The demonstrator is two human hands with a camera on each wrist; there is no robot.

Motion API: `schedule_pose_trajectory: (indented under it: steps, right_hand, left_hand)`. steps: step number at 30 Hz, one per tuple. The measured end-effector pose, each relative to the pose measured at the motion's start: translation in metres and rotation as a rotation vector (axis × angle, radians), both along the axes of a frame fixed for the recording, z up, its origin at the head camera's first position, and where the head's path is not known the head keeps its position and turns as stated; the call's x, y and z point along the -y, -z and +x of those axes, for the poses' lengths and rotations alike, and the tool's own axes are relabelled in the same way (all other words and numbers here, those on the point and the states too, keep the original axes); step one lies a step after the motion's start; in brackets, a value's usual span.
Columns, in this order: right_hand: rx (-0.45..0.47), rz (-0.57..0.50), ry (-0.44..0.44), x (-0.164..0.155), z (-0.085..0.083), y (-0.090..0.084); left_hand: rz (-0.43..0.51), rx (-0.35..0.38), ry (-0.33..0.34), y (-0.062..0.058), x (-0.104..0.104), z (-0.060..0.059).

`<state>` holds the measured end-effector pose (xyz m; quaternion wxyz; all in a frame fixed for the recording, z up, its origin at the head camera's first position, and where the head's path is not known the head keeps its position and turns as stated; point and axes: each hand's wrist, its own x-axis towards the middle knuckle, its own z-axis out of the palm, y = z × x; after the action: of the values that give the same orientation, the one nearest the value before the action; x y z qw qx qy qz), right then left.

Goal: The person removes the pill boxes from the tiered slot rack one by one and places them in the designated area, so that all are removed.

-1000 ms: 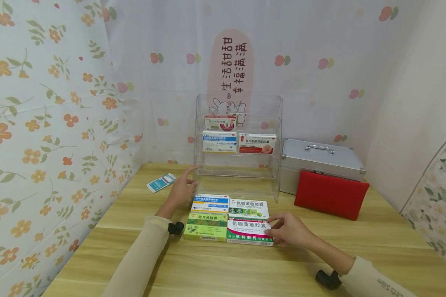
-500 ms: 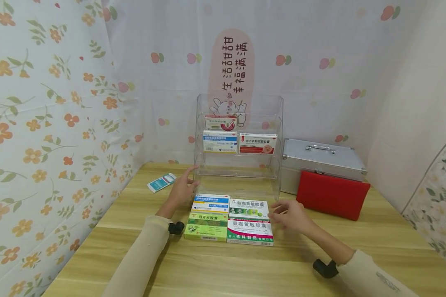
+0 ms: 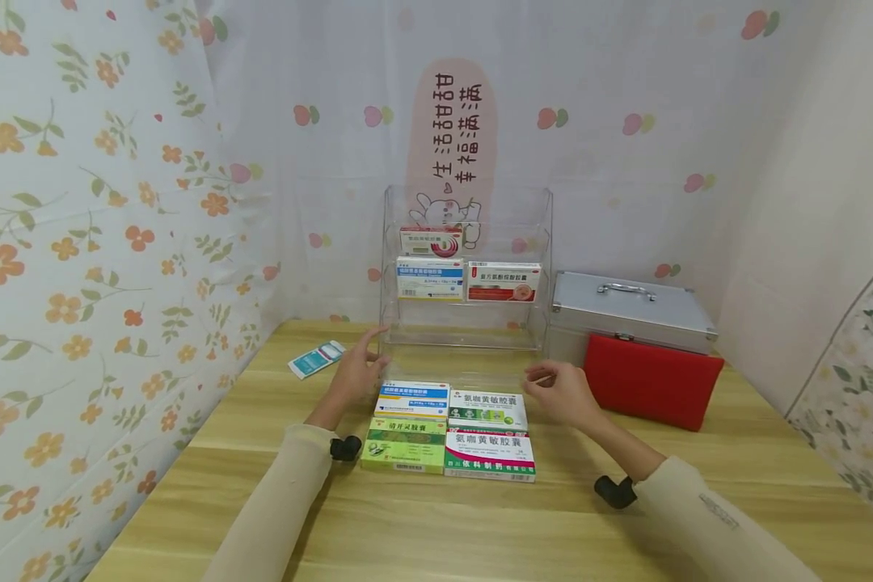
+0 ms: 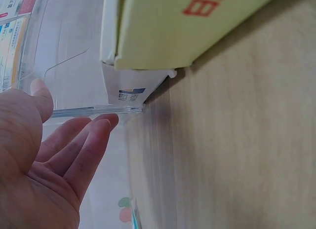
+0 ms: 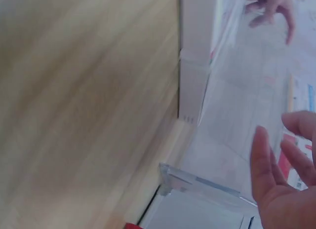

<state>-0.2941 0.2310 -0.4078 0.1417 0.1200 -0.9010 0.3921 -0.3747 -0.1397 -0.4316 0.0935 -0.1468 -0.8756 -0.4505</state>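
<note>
A clear stepped display rack (image 3: 466,335) stands on the table. My left hand (image 3: 358,373) holds its left side panel; in the left wrist view the panel's edge runs between thumb (image 4: 42,99) and fingers. My right hand (image 3: 563,394), fingers loosely bent and holding nothing, is in the air by the rack's lower right front. Between the hands lie a blue-and-white medicine box (image 3: 411,399), a white-and-green medicine box (image 3: 487,410), a lime-green medicine box (image 3: 403,444) and a magenta-and-green medicine box (image 3: 489,454), in two rows.
Higher on the rack stand a red-and-white box (image 3: 431,242), another blue-and-white box (image 3: 429,279) and a white box with red (image 3: 503,282). At right are a silver case (image 3: 629,311) and a red pouch (image 3: 649,381). A teal-and-white packet (image 3: 316,358) lies at left.
My right hand has let go of the magenta-and-green box's right edge and moved away up toward the rack's front right corner. The left hand stays at the rack's side.
</note>
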Motion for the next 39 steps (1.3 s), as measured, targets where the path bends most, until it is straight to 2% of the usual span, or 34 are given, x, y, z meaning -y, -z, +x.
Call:
schedule_pose_trajectory:
  steps: [5, 12, 20, 25, 31, 39]
  right_hand:
    - [-0.098, 0.005, -0.01, 0.001, -0.016, -0.002]
    - [-0.316, 0.094, -0.021, 0.002, -0.035, -0.013]
    - [-0.413, 0.124, -0.011, 0.003, -0.061, -0.034]
    - [-0.427, 0.156, -0.019, 0.004, -0.069, -0.043]
    - [-0.402, 0.176, -0.022, 0.008, -0.079, -0.059]
    - [-0.371, 0.283, 0.088, 0.011, -0.089, -0.078]
  left_hand:
    - [0.0, -0.007, 0.003, 0.002, 0.0, -0.001]
    - [-0.005, -0.027, -0.001, 0.002, 0.001, 0.0]
    - [0.003, -0.039, 0.002, 0.002, 0.001, 0.0]
    - [0.015, -0.029, 0.008, 0.004, 0.002, 0.001]
    - [0.026, -0.036, 0.017, 0.006, 0.002, 0.0]
    - [0.021, -0.034, 0.007, 0.006, 0.001, -0.001]
